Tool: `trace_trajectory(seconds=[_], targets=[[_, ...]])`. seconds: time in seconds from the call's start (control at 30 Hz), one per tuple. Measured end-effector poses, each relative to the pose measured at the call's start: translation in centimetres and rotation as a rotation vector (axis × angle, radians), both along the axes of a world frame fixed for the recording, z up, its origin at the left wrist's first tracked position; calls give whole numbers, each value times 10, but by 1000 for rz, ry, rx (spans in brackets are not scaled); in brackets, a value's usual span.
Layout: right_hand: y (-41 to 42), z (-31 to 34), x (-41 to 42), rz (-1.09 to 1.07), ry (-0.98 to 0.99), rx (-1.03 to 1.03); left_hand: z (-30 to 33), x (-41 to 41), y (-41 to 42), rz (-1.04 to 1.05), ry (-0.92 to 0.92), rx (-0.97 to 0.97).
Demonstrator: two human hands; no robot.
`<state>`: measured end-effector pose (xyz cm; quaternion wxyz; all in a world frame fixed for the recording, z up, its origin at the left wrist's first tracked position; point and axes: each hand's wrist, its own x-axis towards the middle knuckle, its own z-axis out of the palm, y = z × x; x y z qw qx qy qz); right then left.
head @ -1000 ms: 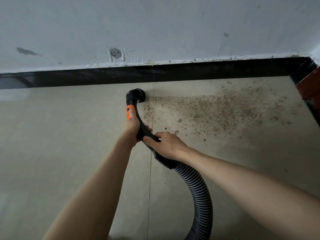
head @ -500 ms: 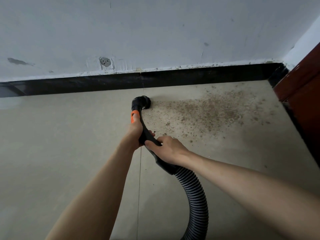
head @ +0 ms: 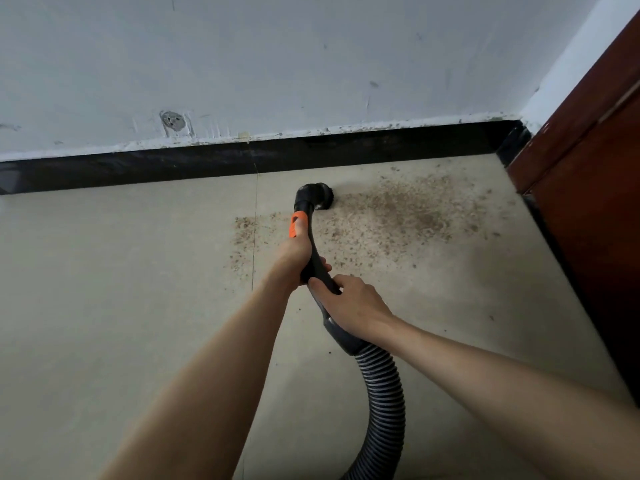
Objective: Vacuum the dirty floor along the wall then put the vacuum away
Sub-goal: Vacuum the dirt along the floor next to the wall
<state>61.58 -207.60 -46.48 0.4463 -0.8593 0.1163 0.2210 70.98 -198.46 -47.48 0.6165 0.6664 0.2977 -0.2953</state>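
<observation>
Hands, left [head: 292,252] and right [head: 353,303], both clamped round vacuum wand [head: 313,251] over dirt [head: 398,216].

Soft, even daylight is seen; shadows are faint. Skirting board [head: 242,161] is bowed by wide-angle distortion; slight softness throughout.

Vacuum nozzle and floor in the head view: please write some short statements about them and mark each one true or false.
1. Both hands grip the black vacuum handle. True: the left hand holds it nearer the nozzle, the right hand nearer the hose.
2. The nozzle is lifted against the wall. False: it is down at the floor, near the black baseboard.
3. Brown dirt lies on the floor right of the nozzle. True.
4. The floor is already clean. False: dirt is on both sides of the nozzle.
5. The ribbed hose leaves at the bottom edge. True.
</observation>
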Motion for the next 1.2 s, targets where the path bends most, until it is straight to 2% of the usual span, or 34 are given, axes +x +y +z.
trace_trajectory(seconds=[0.33, 0.6, 0.83, 1.2], targets=[[-31, -8, -10, -178, -2, 8, 4, 1, -47, -168, -30, 48], [-36, -8, 17, -240, -19, 50, 12, 26, -57, -235, -80, -10], [-18, -9, 40, -146, 1, 105, 19, 40, -28, -154, -58, 27], [38, -6, 57, 103, 16, 152, 6, 40, 59, 97, -54, 41]])
